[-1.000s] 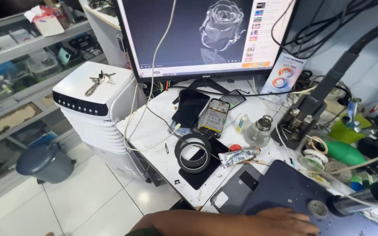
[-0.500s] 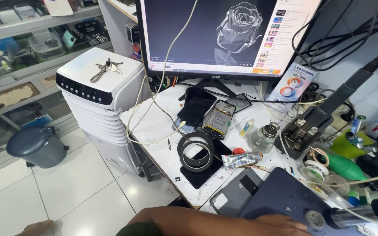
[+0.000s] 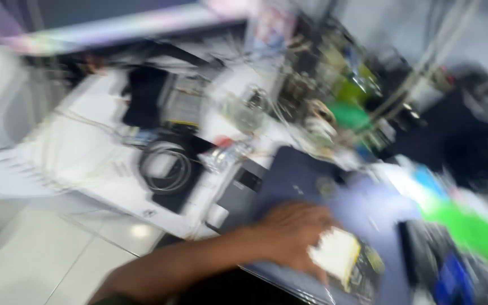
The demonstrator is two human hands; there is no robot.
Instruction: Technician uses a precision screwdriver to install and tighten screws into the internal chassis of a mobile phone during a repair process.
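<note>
The view is heavily blurred by motion. My left hand (image 3: 295,234) reaches in from the lower left over a dark blue work mat (image 3: 306,181). Its fingers are curled on the edge of a flat white and yellow device (image 3: 343,257) that lies on the mat near the front edge. My right hand is out of the picture.
On the white desk (image 3: 86,152) lie a coil of cable (image 3: 165,166) on a dark pad, a black cloth (image 3: 142,96) and a small clear bottle (image 3: 244,107). Green items (image 3: 470,231) and dark tools crowd the right side. The monitor's lower edge (image 3: 114,25) runs along the top.
The camera has swung sharply down and to the right, blurring everything. My left hand has moved further onto the blue mat and now lies on the flat white device.
</note>
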